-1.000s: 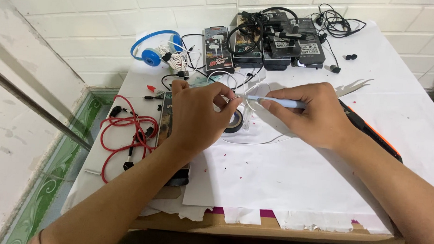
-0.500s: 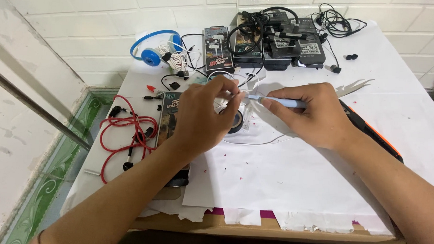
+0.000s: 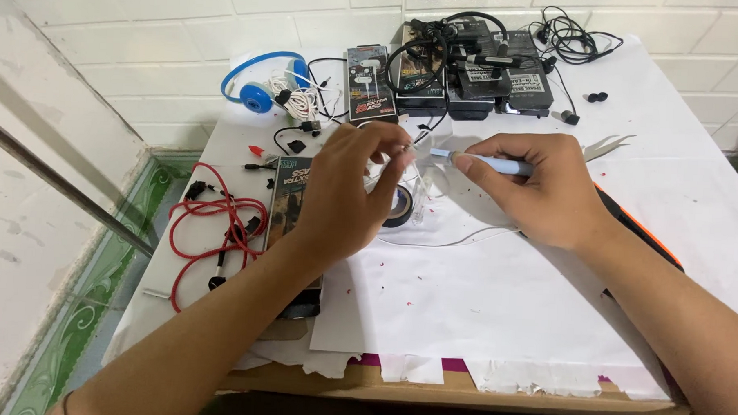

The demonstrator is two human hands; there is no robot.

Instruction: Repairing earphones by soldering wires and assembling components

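Both bare forearms reach in from below and converge. The left hand (image 3: 345,194) is raised with its back to the camera, fingertips pinched together at the top. The right hand (image 3: 533,189) sits just beside it, knuckles up, thumb and forefinger closed in a pen grip, pointing toward the left hand's fingertips.

Bright blue headphones (image 3: 255,85) near the table's (image 3: 682,137) far left corner, red cable (image 3: 213,231) looped by the left edge. The table is covered in white paper. The tool (image 3: 489,163) is light blue, the tape roll (image 3: 399,210) black, I think. Green patterned floor tiles (image 3: 96,288), white wall tiles (image 3: 146,36).
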